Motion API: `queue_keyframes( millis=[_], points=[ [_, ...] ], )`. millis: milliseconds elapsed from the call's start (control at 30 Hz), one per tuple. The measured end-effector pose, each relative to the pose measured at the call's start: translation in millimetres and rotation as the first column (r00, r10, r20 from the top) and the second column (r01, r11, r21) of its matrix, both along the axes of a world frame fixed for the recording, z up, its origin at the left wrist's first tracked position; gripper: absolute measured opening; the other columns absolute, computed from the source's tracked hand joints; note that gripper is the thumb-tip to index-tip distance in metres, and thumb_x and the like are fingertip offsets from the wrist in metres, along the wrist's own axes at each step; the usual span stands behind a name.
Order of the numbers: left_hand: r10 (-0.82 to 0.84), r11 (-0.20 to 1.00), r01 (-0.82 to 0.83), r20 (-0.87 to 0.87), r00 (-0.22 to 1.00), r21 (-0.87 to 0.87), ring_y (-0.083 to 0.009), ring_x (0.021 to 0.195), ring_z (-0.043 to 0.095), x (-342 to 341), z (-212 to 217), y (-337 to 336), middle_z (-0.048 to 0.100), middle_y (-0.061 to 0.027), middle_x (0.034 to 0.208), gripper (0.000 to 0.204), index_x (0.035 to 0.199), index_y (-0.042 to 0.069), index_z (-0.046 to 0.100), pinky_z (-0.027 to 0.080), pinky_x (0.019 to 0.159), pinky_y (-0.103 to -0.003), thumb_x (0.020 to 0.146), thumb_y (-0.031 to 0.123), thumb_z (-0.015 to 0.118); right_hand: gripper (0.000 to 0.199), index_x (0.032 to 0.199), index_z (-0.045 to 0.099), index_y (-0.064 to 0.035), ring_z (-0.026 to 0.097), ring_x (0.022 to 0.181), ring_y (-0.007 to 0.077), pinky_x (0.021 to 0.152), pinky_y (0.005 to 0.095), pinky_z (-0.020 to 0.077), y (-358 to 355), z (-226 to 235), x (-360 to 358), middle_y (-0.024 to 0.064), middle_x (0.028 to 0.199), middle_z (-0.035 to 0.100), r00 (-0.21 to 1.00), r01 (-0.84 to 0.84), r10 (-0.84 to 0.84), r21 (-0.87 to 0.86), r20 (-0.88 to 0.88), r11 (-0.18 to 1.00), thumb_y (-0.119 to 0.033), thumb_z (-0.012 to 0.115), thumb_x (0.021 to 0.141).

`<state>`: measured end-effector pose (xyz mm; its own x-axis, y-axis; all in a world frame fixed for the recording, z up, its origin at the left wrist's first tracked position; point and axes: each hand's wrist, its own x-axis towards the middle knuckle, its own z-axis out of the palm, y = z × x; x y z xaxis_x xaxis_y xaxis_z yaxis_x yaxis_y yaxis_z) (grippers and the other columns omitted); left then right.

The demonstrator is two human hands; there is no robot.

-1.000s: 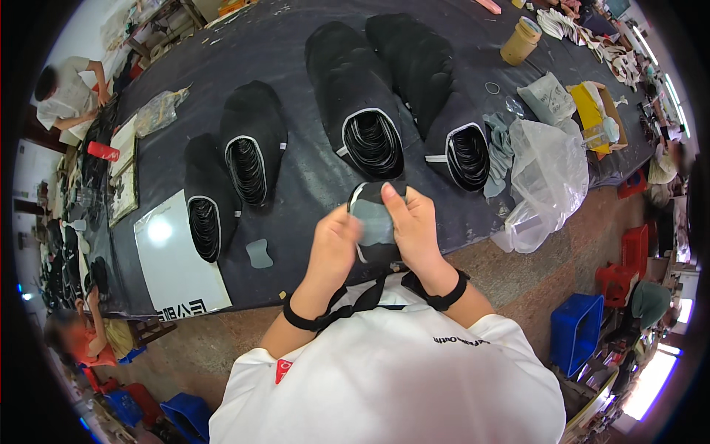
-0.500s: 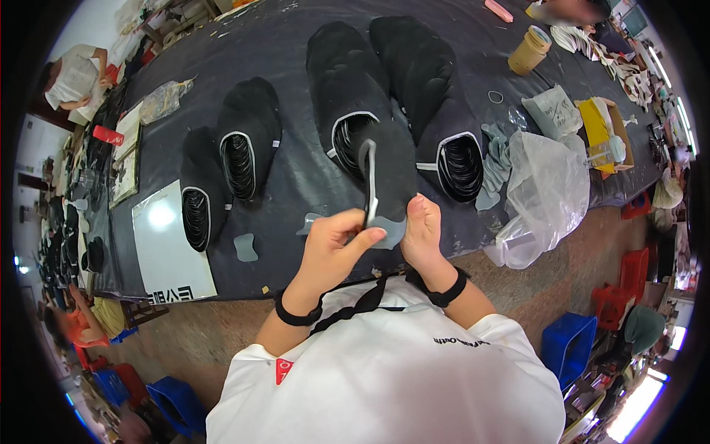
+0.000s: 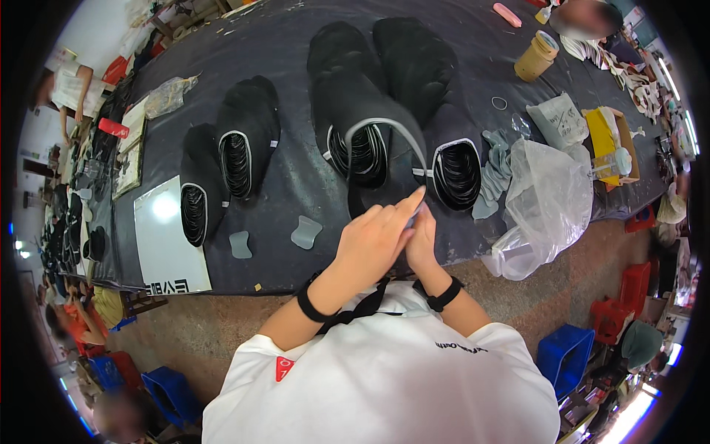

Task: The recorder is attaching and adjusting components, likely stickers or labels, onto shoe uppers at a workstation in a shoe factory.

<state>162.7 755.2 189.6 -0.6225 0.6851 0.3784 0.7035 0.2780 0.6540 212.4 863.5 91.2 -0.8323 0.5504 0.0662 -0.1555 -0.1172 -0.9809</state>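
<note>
A black shoe upper (image 3: 381, 107) with a pale-edged opening is held over the table edge, its opening spread toward me. My left hand (image 3: 376, 240) lies across its near end, fingers reaching to the rim and pressing against my right hand. My right hand (image 3: 421, 240) grips that end from the right side. A bit of grey patch (image 3: 418, 214) shows between the fingers; most of it is hidden. Two loose grey patches, one near my left wrist (image 3: 305, 231) and a smaller one (image 3: 240, 245), lie on the table. Beyond stand nested stacks of black shoe uppers (image 3: 414, 70).
Smaller upper stacks (image 3: 248, 111) and a white board (image 3: 166, 244) are at the left. On the right lie grey patches (image 3: 494, 170), a clear plastic bag (image 3: 547, 200), a yellow box (image 3: 603, 140) and a tan jar (image 3: 536, 55). Blue crates (image 3: 566, 355) stand on the floor.
The upper has turned so its opening spreads wide toward me. My left hand moved right to meet the right hand, uncovering the grey patch beside it on the table.
</note>
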Motion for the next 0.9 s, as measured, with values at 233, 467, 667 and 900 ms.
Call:
queue_keyframes(
  millis=[233, 467, 667, 900],
  points=[
    [-0.147, 0.959, 0.172, 0.125, 0.981, -0.223, -0.0319, 0.098, 0.051, -29, -102, 17, 0.051, -0.0158, 0.106, 0.041, 0.119, 0.009, 0.051, 0.044, 0.082, -0.036, 0.079, 0.013, 0.059, 0.073, 0.136, 0.014, -0.0015, 0.056, 0.097, 0.025, 0.077, 0.0295, 0.0476, -8, -66, 11, 0.0221, 0.12, 0.043, 0.89, -0.16, 0.123, 0.048, 0.439, 0.986, 0.003, 0.054, 0.075],
    [0.292, 0.956, -0.291, 0.051, 0.955, -0.028, -0.0331, 0.109, 0.045, -39, -117, -24, 0.049, -0.0143, 0.114, 0.026, 0.104, 0.005, 0.057, 0.037, 0.091, -0.043, 0.079, 0.01, 0.055, 0.086, 0.138, 0.019, -0.0043, 0.056, 0.088, 0.0271, 0.073, 0.0297, 0.0491, -15, -52, -30, 0.022, 0.12, 0.039, 0.921, -0.2, -0.004, 0.483, 0.388, 0.853, -0.002, 0.07, 0.07],
    [0.561, 0.817, -0.544, 0.05, 0.826, -0.19, -0.0341, 0.117, 0.039, -52, -130, -113, 0.044, -0.0166, 0.121, 0.036, 0.112, 0.005, 0.052, 0.032, 0.096, -0.044, 0.077, 0.01, 0.057, 0.079, 0.138, 0.025, -0.0062, 0.054, 0.069, 0.0131, 0.064, 0.0248, 0.0469, -13, -40, -75, 0.0137, 0.108, 0.047, 0.958, -0.117, -0.041, 0.516, 0.284, 0.849, 0.001, 0.068, 0.072],
    [0.675, 0.573, -0.694, -0.228, 0.701, -0.437, -0.0338, 0.131, 0.023, -85, -138, -183, 0.024, -0.0208, 0.141, 0.07, 0.134, -0.004, 0.025, 0.025, 0.102, -0.048, 0.075, 0.012, 0.058, 0.065, 0.135, 0.029, -0.0006, 0.053, 0.107, 0.022, 0.088, 0.0285, 0.0424, -4, -63, -50, 0.0215, 0.125, 0.048, 0.823, -0.225, -0.02, 0.359, 0.568, 0.906, -0.007, 0.06, 0.079]
  ],
)
